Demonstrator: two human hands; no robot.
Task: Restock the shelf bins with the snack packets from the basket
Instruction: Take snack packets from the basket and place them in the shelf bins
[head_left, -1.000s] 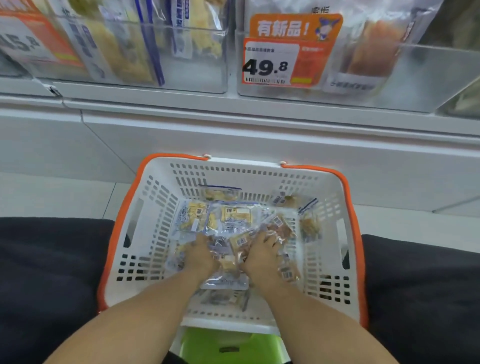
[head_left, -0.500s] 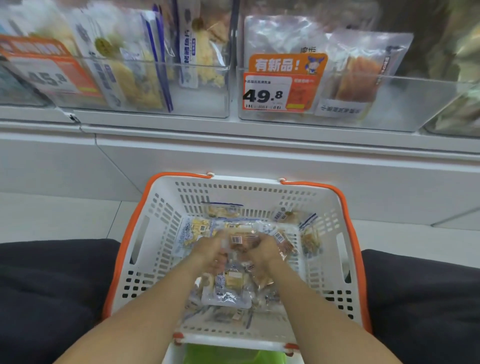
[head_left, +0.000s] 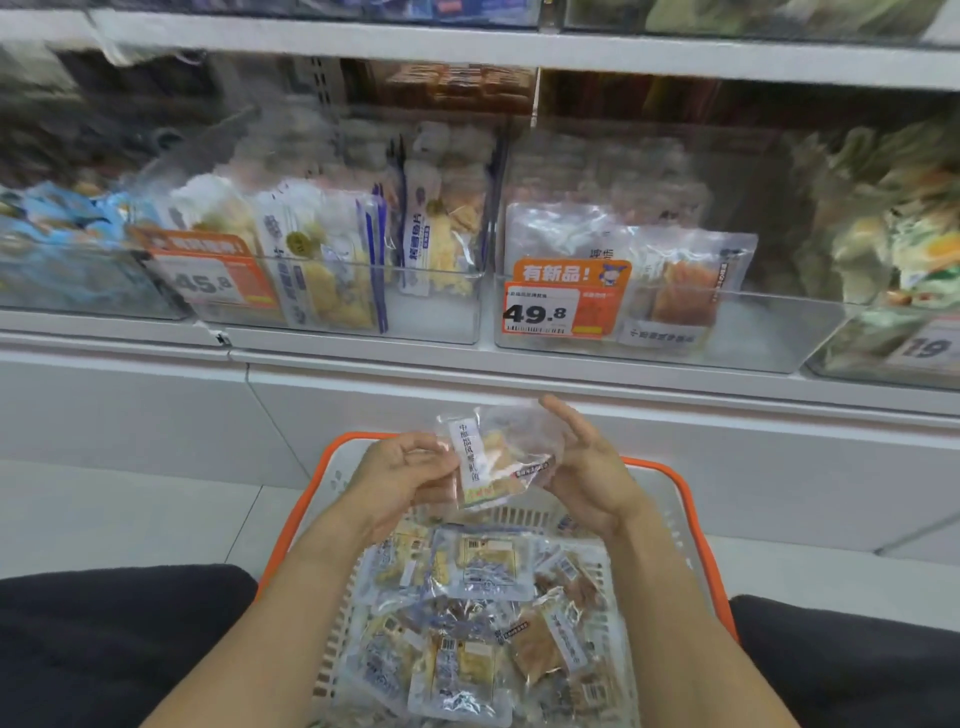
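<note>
Two hands are hovering above the basket (head_left: 680, 483), a clear snack packet (head_left: 493, 457) raised between them. Left hand (head_left: 400, 475) is curling its fingers onto the packet's left edge, pinching it; right hand (head_left: 587, 467) is sitting against the packet's right side with fingers mostly straight and spread, thumb side up, palm turned toward the plastic. Whether the right thumb is closing behind the packet, I cannot tell. The packet is showing a white label strip with dark characters and pale yellow pieces inside.

Just below the hands and nearer the person, a heap of loose packets (head_left: 483, 613) is lying in the white basket with its orange rim, dark trouser legs flanking it on both sides.

Beyond the hands, a white shelf (head_left: 363, 358) is carrying clear bins. Straight ahead and slightly right, one bin (head_left: 753, 338) is wearing an orange 49.8 price tag (head_left: 561, 301), with upright pouches behind it. Ahead to the left, another bin (head_left: 436, 322) is holding yellow-filled pouches beside a 45.8 tag (head_left: 213, 278).
</note>
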